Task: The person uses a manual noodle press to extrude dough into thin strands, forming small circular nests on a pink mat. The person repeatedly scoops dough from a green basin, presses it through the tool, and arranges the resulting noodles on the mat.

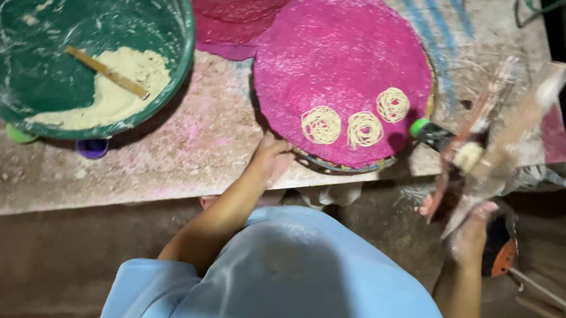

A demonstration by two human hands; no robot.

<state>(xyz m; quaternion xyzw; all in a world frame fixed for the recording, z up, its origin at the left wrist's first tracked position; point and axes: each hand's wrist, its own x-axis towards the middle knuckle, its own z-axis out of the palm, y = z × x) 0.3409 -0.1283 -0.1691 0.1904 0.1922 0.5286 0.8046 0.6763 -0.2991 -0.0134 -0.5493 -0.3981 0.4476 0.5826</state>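
Note:
My left hand [271,159] grips the near rim of a round pink woven tray [339,51]. Three pale noodle coils [363,128] lie on the tray's near right part. My right hand [469,234] is raised off the table's right edge and holds a clear plastic sheet [509,136] wrapped around a press with dough [469,156] showing; a green-capped part [422,128] pokes out to the left. The sheet is blurred.
A large green basin [171,16] with pale dough [125,100] and a wooden stick [108,73] stands at the left. More pink trays [237,2] are stacked behind. A dusty table [198,148] carries them all. My blue shirt [281,288] fills the foreground.

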